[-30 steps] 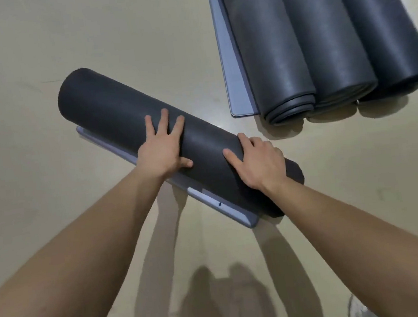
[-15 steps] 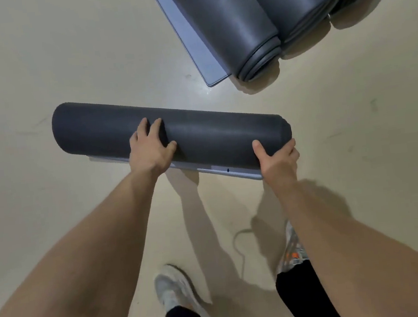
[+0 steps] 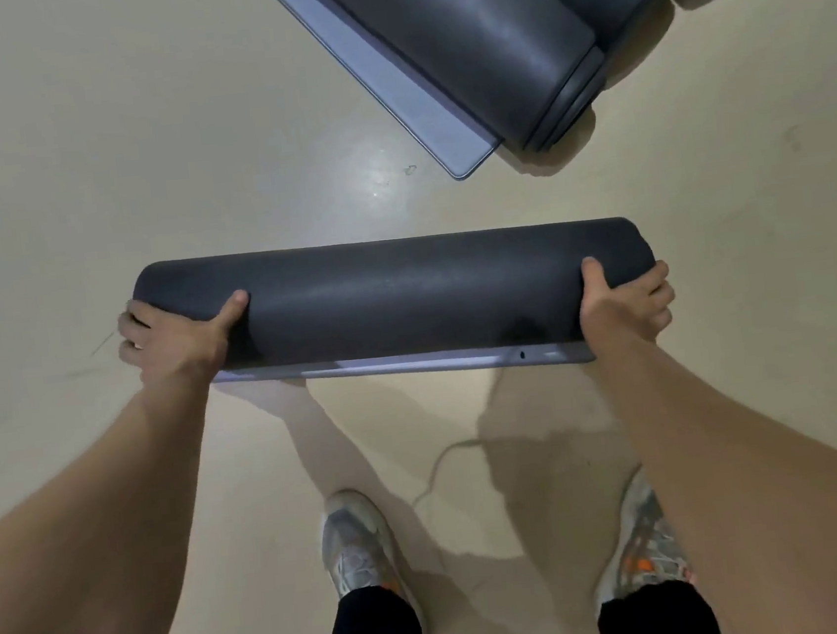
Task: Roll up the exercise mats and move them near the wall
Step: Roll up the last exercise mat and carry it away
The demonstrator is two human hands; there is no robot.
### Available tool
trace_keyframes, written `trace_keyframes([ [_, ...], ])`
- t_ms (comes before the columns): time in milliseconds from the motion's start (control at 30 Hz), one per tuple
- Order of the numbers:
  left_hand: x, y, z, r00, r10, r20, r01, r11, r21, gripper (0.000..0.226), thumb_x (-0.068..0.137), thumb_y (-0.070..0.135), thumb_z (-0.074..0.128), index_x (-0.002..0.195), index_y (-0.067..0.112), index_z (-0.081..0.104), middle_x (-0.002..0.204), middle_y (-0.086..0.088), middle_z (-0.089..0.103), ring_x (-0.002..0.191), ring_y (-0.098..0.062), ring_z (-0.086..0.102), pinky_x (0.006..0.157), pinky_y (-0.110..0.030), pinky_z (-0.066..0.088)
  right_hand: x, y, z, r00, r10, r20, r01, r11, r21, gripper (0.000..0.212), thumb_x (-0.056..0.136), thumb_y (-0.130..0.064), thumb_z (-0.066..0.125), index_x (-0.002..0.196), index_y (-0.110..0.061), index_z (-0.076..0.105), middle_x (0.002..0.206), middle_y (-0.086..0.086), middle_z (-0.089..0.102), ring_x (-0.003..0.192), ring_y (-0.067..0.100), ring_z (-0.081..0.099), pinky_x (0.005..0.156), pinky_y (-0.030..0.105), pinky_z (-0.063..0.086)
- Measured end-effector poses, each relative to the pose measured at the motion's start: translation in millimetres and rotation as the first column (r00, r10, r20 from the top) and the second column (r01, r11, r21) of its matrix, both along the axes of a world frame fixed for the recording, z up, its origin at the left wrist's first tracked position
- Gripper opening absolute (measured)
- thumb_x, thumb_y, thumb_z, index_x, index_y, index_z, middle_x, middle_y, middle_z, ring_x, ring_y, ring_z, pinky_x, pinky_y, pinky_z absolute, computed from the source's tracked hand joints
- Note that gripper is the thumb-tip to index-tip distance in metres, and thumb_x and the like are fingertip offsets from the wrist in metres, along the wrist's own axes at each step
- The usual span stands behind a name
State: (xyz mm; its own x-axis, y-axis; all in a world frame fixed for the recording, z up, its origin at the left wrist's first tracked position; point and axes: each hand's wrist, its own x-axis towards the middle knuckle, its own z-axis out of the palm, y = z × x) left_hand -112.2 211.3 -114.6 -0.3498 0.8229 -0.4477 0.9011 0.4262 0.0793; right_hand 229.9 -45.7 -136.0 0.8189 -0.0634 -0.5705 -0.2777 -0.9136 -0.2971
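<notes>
A dark grey rolled exercise mat (image 3: 404, 297) lies level across the middle of the head view, held up above the floor, its lilac loose edge showing along the near side. My left hand (image 3: 171, 342) grips its left end with the thumb on top. At the other end my right hand (image 3: 622, 305) holds it the same way. More rolled dark mats (image 3: 495, 35) lie side by side on the floor at the upper right, a lilac flap sticking out from under the nearest one.
The beige floor (image 3: 129, 140) fills the view. My two feet in grey and orange shoes (image 3: 358, 545) stand below the held mat. A thin pale cord (image 3: 442, 464) lies on the floor between them. No wall shows.
Both hands slid outward from the roll's middle to its ends. The mat turned from slanted to level and rose off the floor. The view tipped down, so the feet came into sight.
</notes>
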Motion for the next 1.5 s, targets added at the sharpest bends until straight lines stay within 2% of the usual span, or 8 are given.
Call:
trace_keyframes([
  [233,-35.2,5.4,-12.6,0.965,0.16,0.207,-0.162,0.987,-0.003,0.127,0.058,0.074,0.084,0.152,0.007,0.029,0.15,-0.013,0.039,0.138,-0.037,0.045,0.114,-0.051,0.039,-12.9,-1.5,-4.1,0.997,-0.062,0.055,0.063,0.998,-0.003,0.09,0.092,-0.058,0.055,0.161,-0.013,0.017,0.161,0.012,0.028,0.146,0.039,0.028,0.115,0.048,0.03],
  [500,-38.6,8.7,-10.8,0.982,0.079,0.171,-0.086,0.996,0.034,0.122,0.064,0.076,0.079,0.151,0.007,0.026,0.15,-0.016,0.037,0.138,-0.042,0.038,0.117,-0.048,0.032,-28.0,4.0,0.8,0.985,-0.143,0.102,0.142,0.99,0.017,0.075,0.089,-0.051,0.059,0.144,-0.004,0.042,0.146,0.017,0.049,0.131,0.04,0.05,0.107,0.047,0.041],
  [800,-54.0,14.6,-18.9,0.95,0.077,0.302,-0.081,0.997,0.001,0.125,0.063,0.061,0.09,0.154,0.01,0.022,0.155,-0.014,0.032,0.143,-0.039,0.034,0.119,-0.048,0.031,-48.4,-3.7,-0.3,0.979,0.132,0.155,-0.108,0.982,-0.156,0.079,0.101,-0.053,0.04,0.161,-0.007,0.019,0.157,0.025,0.032,0.139,0.047,0.037,0.112,0.057,0.033],
  [867,-53.8,12.7,-20.0,0.96,0.068,0.272,-0.071,0.997,0.001,0.128,0.066,0.063,0.087,0.158,0.01,0.016,0.157,-0.015,0.028,0.143,-0.042,0.033,0.118,-0.048,0.03,-65.1,0.1,2.7,0.798,0.521,0.303,-0.462,0.851,-0.249,0.075,0.101,-0.055,0.034,0.16,-0.009,0.029,0.157,0.028,0.032,0.138,0.051,0.035,0.115,0.061,0.028],
  [967,-46.4,6.8,-16.0,0.963,0.117,0.242,-0.118,0.993,-0.008,0.138,0.066,0.068,0.084,0.161,0.013,0.0,0.161,-0.016,0.018,0.137,-0.047,0.042,0.113,-0.051,0.037,-90.1,31.5,7.3,0.387,0.898,0.208,-0.861,0.433,-0.268,0.086,0.094,-0.071,0.04,0.158,-0.013,0.035,0.16,0.021,0.035,0.146,0.047,0.032,0.118,0.065,0.022],
  [1133,-10.9,-22.5,-11.0,0.737,0.576,0.354,-0.562,0.813,-0.154,0.13,0.073,0.07,0.077,0.159,0.01,0.001,0.153,-0.017,0.031,0.128,-0.041,0.049,0.108,-0.046,0.045,-94.1,118.1,18.3,0.06,0.977,-0.206,-0.995,0.042,-0.093,0.13,0.065,-0.078,0.077,0.16,-0.039,-0.003,0.165,0.006,0.02,0.151,0.035,0.02,0.121,0.064,0.019],
  [1300,20.6,-88.6,-29.7,0.532,0.648,0.545,-0.525,0.758,-0.388,0.127,0.059,0.081,0.073,0.154,0.029,0.007,0.147,-0.003,0.046,0.127,-0.032,0.051,0.111,-0.055,0.044,-81.3,151.2,21.1,0.026,0.946,-0.322,-0.998,0.008,-0.057,0.134,0.047,-0.082,0.084,0.153,-0.048,0.009,0.143,0.007,0.049,0.122,0.038,0.056,0.097,0.053,0.046],
  [1500,21.1,-133.3,-38.1,0.443,0.756,0.482,-0.507,0.655,-0.56,0.137,0.055,0.092,0.069,0.16,0.026,0.01,0.158,-0.005,0.037,0.138,-0.034,0.044,0.116,-0.057,0.036,-117.7,100.9,18.6,0.176,0.853,-0.491,-0.969,0.238,0.068,0.131,0.039,-0.086,0.081,0.148,-0.045,0.022,0.132,0.0,0.059,0.113,0.032,0.061,0.085,0.042,0.05],
])
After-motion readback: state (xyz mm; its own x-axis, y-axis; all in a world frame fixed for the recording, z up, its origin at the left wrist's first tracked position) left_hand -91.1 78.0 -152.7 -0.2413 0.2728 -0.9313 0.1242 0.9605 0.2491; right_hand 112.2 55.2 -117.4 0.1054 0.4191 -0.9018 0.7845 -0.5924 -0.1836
